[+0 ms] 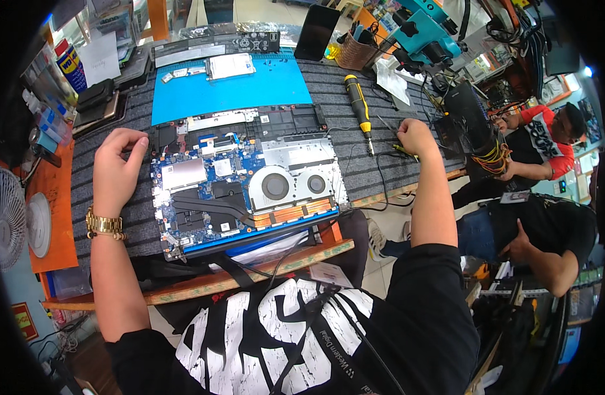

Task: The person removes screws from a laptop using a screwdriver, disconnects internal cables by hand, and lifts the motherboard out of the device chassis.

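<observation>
An opened laptop base (243,181) lies in front of me, showing its blue circuit board, two round fans and copper heat pipes. My left hand (121,161) rests beside its far left corner with fingers loosely bent and nothing visible in them. Right of the laptop, my right hand (417,139) is closed above the striped grey mat (375,172). Whatever its fingers hold is hidden; a thin metal tool (386,124) and a yellow-green piece (406,151) show close by. A yellow-and-black screwdriver (359,108) lies between the laptop and that hand.
Beyond the laptop is a blue mat (230,99) with a silver part (230,66) and a long black battery (256,43). A dark phone (317,33), tool cup (356,52) and teal microscope (424,36) stand farther back. A spray can (70,64) is left; two people are right.
</observation>
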Available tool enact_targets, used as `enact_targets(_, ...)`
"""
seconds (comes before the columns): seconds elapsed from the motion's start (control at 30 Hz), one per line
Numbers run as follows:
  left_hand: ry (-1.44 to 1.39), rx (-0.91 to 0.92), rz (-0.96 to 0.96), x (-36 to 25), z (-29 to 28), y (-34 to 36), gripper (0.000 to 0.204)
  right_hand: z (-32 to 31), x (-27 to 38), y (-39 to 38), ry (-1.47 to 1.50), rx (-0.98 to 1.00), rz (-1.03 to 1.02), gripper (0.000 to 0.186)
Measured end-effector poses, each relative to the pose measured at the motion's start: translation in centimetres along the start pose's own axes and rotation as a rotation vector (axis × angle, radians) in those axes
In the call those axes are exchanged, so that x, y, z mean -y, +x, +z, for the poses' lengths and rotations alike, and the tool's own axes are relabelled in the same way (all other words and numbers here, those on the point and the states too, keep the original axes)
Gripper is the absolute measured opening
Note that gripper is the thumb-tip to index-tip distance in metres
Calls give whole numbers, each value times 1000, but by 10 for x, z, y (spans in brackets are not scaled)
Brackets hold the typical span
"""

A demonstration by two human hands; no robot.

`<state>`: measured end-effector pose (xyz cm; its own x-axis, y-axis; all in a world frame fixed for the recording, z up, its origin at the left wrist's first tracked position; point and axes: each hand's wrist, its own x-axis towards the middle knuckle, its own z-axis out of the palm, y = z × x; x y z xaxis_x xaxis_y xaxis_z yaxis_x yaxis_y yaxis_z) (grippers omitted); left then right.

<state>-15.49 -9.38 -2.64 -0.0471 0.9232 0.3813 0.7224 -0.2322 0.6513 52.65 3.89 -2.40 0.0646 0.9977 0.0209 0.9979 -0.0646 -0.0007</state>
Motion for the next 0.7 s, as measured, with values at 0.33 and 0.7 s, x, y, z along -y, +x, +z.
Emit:
enact_targets(0.33, -24, -17, -65, 4, 9, -7, 25, -109, 166, -41, 766, -41, -378, 16)
enact_targets(0.7, 76, 43, 11, 15, 11, -6, 31, -67, 410, -42, 310, -27, -1149, 14)
